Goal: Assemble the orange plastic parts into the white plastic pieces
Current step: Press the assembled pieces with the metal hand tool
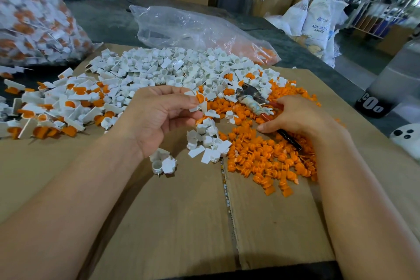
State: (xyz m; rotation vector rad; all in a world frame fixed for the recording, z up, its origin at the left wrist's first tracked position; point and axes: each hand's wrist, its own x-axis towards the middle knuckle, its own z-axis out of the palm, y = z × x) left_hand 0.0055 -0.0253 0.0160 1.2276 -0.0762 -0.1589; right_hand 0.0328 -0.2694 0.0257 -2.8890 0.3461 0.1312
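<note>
Cardboard (181, 211) — left hand (159, 118) with orange-white piece (200, 99)

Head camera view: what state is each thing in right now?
Left hand: pinches a white plastic piece with orange in it.
Right hand: rests on the loose orange plastic parts, grip unclear.
Heap of white plastic pieces: loose, unfilled.
Heap of assembled pieces: orange fitted.
Clear plastic bag: slack, nearly empty.
Red-handled pliers: lying partly under right hand.

Bare cardboard (172, 223) nearside, orange parts (261, 161) beyond.
</note>
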